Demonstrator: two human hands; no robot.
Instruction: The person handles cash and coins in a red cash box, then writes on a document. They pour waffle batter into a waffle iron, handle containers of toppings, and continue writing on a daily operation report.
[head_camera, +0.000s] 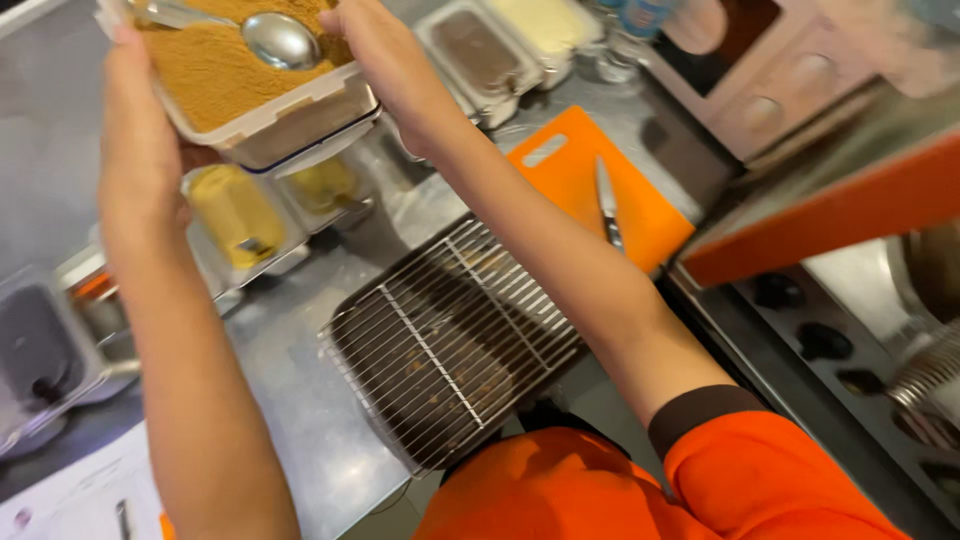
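Both hands, left hand (135, 130) and right hand (385, 50), clasp the far-left tub (270, 115) of brown powder by its sides; it looks heavy, stiff and spillable.

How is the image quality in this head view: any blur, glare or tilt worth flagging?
Head view: the frame is tilted and softened by motion blur, worst at the top right corner. Glare sits on the metal spoon in the tub of brown powder that the left hand and right hand hold. The steel counter shows pale reflections. The wire rack and knife stay legible.
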